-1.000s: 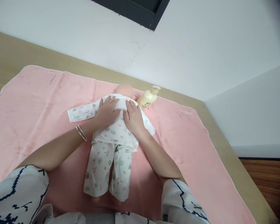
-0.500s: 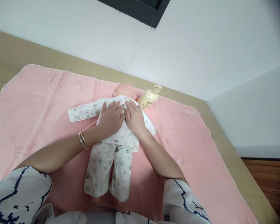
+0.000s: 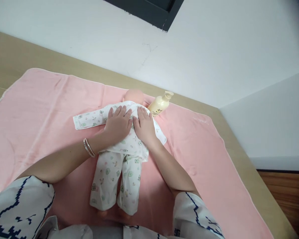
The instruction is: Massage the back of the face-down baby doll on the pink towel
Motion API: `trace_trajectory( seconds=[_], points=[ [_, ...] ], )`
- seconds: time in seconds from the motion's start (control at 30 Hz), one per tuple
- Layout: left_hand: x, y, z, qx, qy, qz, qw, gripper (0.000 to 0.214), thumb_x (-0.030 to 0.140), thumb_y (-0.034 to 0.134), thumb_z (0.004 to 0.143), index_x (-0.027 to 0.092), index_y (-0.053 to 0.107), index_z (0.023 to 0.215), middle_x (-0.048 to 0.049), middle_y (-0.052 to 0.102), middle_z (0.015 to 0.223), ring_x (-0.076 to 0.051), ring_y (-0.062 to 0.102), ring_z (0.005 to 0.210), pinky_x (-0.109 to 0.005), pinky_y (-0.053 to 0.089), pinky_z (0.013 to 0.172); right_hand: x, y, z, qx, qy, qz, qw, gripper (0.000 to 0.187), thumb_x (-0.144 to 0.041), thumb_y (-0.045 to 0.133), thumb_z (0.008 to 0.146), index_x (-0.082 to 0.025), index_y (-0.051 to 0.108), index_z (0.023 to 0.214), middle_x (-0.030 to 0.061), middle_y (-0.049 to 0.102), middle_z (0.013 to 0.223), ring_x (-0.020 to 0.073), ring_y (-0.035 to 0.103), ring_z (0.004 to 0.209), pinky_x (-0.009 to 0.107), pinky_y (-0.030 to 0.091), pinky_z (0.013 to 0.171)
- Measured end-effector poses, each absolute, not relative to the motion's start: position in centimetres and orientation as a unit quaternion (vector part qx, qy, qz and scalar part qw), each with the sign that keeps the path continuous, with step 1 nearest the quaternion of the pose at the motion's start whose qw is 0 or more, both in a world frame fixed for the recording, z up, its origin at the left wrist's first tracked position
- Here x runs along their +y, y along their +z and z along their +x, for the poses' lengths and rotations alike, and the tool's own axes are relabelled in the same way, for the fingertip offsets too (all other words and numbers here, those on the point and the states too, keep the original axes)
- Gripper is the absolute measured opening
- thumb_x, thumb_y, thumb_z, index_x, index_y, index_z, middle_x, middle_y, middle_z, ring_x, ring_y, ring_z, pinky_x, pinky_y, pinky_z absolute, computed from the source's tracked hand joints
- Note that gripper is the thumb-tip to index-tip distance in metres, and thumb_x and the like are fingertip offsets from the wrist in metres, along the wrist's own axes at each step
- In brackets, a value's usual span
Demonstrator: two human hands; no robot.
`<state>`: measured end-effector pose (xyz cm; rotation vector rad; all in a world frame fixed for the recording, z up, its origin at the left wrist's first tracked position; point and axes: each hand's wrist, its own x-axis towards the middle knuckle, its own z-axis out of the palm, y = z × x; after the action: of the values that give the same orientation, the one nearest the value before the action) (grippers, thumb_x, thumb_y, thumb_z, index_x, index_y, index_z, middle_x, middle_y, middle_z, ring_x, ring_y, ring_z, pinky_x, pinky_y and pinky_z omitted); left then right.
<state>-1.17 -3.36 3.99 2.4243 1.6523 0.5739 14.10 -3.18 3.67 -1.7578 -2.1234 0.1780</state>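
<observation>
A baby doll [image 3: 134,96] lies stretched out on a pink cloth, its bald head toward the wall. It wears a white patterned top [image 3: 129,144] and matching trousers [image 3: 107,182]. Flat on the left side of the doll's upper body rests my left hand [image 3: 118,125], fingers extended, two silver bangles [image 3: 89,147] on the wrist. My right hand [image 3: 145,127] lies flat on the right side, fingers stretched toward the doll's head. Neither hand grips anything. One sleeve reaches out to the left; the other slants down beside my right wrist.
Just right of the doll's head, a cream pump bottle [image 3: 159,104] leans or lies tilted. The pink cloth [image 3: 196,159] covers much of a wooden table [image 3: 235,159]. A white wall [image 3: 201,59] with a dark frame [image 3: 161,16] stands behind.
My right hand has shifted slightly to the right on the doll's upper body, its fingers a little closer together. My left hand has barely moved.
</observation>
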Motion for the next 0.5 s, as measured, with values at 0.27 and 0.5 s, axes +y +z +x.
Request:
trace_trajectory(
  seconds=[0.27,0.5],
  points=[
    [-1.6,3.4,-1.6,0.561,0.194,0.799,0.100,0.057,0.034,0.027,0.105,0.009,0.038,0.155,-0.0168,0.036,0.164,-0.032,0.028,0.156,-0.061,0.019,0.127,-4.0,4.0,13.6,-0.764,0.015,-0.621,0.172,0.055,-0.036,0.030,0.105,-0.009,0.052,0.147,0.0196,0.050,0.154,0.0351,0.043,0.146,0.060,0.023,0.124],
    [-3.9,4.3,-1.1,0.527,0.190,0.826,0.066,0.048,0.024,0.031,0.103,0.017,0.053,0.145,-0.0149,0.050,0.155,-0.029,0.043,0.148,-0.061,0.022,0.126,-3.5,4.2,13.8,-0.757,0.057,-0.632,0.157,0.061,-0.033,0.027,0.103,-0.001,0.038,0.154,0.0215,0.036,0.162,0.0373,0.031,0.153,0.063,0.023,0.124]
  ],
)
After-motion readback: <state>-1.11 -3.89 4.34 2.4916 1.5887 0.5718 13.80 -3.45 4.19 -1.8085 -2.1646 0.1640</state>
